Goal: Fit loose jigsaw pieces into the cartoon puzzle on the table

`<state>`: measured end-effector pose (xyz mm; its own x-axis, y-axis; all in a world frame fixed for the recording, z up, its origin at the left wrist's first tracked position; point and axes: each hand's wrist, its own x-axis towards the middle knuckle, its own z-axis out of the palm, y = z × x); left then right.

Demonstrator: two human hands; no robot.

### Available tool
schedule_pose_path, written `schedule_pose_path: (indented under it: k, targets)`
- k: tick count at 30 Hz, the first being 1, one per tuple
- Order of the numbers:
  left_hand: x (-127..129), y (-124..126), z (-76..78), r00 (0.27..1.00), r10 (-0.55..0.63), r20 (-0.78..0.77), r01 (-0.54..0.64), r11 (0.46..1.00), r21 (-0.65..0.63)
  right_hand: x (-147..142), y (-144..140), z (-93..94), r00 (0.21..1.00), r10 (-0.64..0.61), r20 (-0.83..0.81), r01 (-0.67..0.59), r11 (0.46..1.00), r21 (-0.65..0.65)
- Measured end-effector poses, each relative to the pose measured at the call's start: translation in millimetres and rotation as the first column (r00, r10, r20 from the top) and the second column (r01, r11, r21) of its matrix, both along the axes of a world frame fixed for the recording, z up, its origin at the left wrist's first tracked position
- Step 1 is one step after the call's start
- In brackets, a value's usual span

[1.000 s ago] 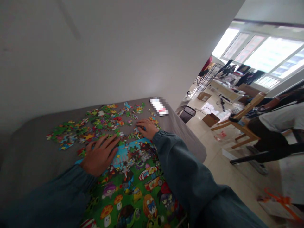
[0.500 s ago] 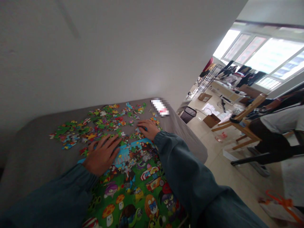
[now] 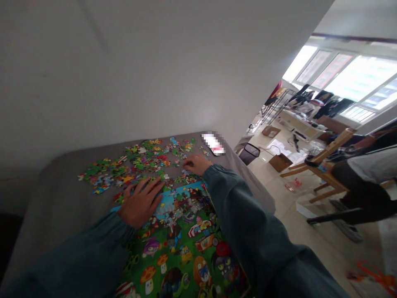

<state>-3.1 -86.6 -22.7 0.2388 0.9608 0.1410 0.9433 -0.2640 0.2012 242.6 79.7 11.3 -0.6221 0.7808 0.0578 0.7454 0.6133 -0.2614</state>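
My left hand (image 3: 141, 200) lies palm down with fingers spread, over the upper left edge of a jigsaw puzzle (image 3: 182, 231) and the loose puzzle pieces beside it. The puzzle shows cartoon plants and characters on green, with a blue strip along its far edge. Just beyond that edge, my right hand (image 3: 198, 164) is closed, thumb and fingers pinched together above loose pieces. Whatever is between those fingertips is too small to make out. A heap of loose puzzle pieces (image 3: 149, 159) spreads across the grey cloth from the left to my right hand.
A phone (image 3: 214, 144) with a blurred screen rests near the far right corner of the grey-covered table (image 3: 245, 186). Behind is a plain wall (image 3: 173, 74). On the floor to the right stand a wooden chair (image 3: 325, 161), a cardboard box (image 3: 280, 162) and a dark bin (image 3: 249, 153).
My right hand has lifted slightly and its fingers have drawn together into a pinch. My left hand stays spread in its place. The whole view has shifted a little.
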Motion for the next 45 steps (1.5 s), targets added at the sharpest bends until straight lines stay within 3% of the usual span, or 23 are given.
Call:
schedule_pose_path:
  k: [4, 12, 18, 23, 25, 27, 29, 33, 35, 37, 40, 43, 45]
  targets:
    - [1, 0, 1.3, 1.000, 0.011, -0.011, -0.011, 1.000, -0.012, -27, 19, 9.9, 1.000, -0.013, 0.013, 0.012, 0.999, 0.053]
    - [3, -3, 5.9, 1.000, 0.008, -0.027, -0.008, 1.000, 0.002, -79, 31, -1.1, 0.992, -0.054, 0.111, 0.037, 0.988, 0.148]
    - [0, -1, 1.4, 1.000, -0.007, 0.012, 0.007, 1.000, 0.026, -87, 27, 11.7, 0.993, -0.045, 0.113, 0.028, 0.988, 0.155]
    - [1, -2, 2.2, 1.000, -0.006, -0.002, 0.006, 1.000, 0.015, -76, 21, 29.3, 0.996, 0.005, 0.087, -0.014, 0.994, 0.108]
    - [2, -2, 2.5, 1.000, -0.006, -0.003, 0.006, 1.000, 0.008, -65, 6, 34.0, 0.997, 0.060, 0.038, -0.062, 0.997, 0.056]
    - [2, -2, 2.2, 1.000, -0.005, 0.005, 0.005, 1.000, 0.018, -50, -21, 34.9, 0.985, 0.138, -0.100, -0.145, 0.986, -0.077]
    - [2, -2, 1.4, 1.000, -0.003, 0.010, 0.003, 1.000, 0.026, -35, -57, 31.6, 0.938, 0.311, -0.151, -0.336, 0.924, -0.181]
    - [2, -1, 0.8, 1.000, 0.006, -0.001, -0.006, 1.000, -0.016, -15, -122, 20.2, 0.787, 0.610, -0.090, -0.617, 0.776, -0.132]
    - [2, -1, 1.5, 1.000, 0.013, -0.001, -0.013, 1.000, -0.028, -13, -135, 18.1, 0.761, 0.648, -0.045, -0.649, 0.755, -0.097]
    - [3, -1, 2.8, 1.000, 0.016, 0.002, -0.016, 1.000, -0.020, -15, -131, 19.9, 0.768, 0.640, -0.040, -0.641, 0.764, -0.079]
    - [4, -1, 5.2, 1.000, 0.008, -0.005, -0.008, 1.000, -0.009, -23, -103, 25.3, 0.817, 0.567, -0.106, -0.573, 0.818, -0.051]
    - [4, -3, 6.5, 1.000, 0.009, -0.024, -0.009, 1.000, -0.015, -35, -61, 27.1, 0.890, 0.435, -0.138, -0.442, 0.897, -0.023]
    - [4, -3, 6.3, 1.000, 0.005, -0.019, -0.005, 1.000, -0.010, -45, -32, 25.9, 0.950, 0.283, -0.133, -0.283, 0.959, 0.015]
